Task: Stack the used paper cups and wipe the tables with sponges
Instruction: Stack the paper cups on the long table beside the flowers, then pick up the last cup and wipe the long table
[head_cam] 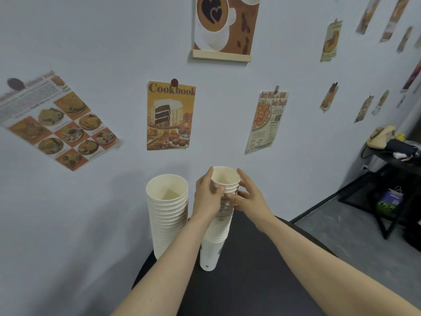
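Two stacks of paper cups stand on a dark round surface (250, 281) set close against a pale blue wall (91, 53). Left stack (168, 215): plain cream cups nested mouth up, many rims visible down its side; the top cup holds nothing that can be seen, only a shadowed bottom. Right stack (216, 236): taller and narrower, leaning slightly, with small dark printed marks on the lowest cups; its base rests on the surface just beside the left stack, apart from it at the foot. The topmost cup (225, 177) of the right stack is seated in the cups below, mouth open and bare inside. Left hand (208, 197) wraps the upper part of the right stack from the left, fingers curled round it, thumb at the front. Right hand (247, 197) meets the same stack from the right, fingers partly spread, fingertips pressing the cup walls below the top rim. Both grips are thus closed on the right stack. The forearms cross the surface and hide part of the left stack's base. On the wall: a "Cookbook" poster (170, 116), a coffee print (225, 26), other food sheets. At far right, a black shelf (391, 176) with cluttered items; contents too blurred to tell.
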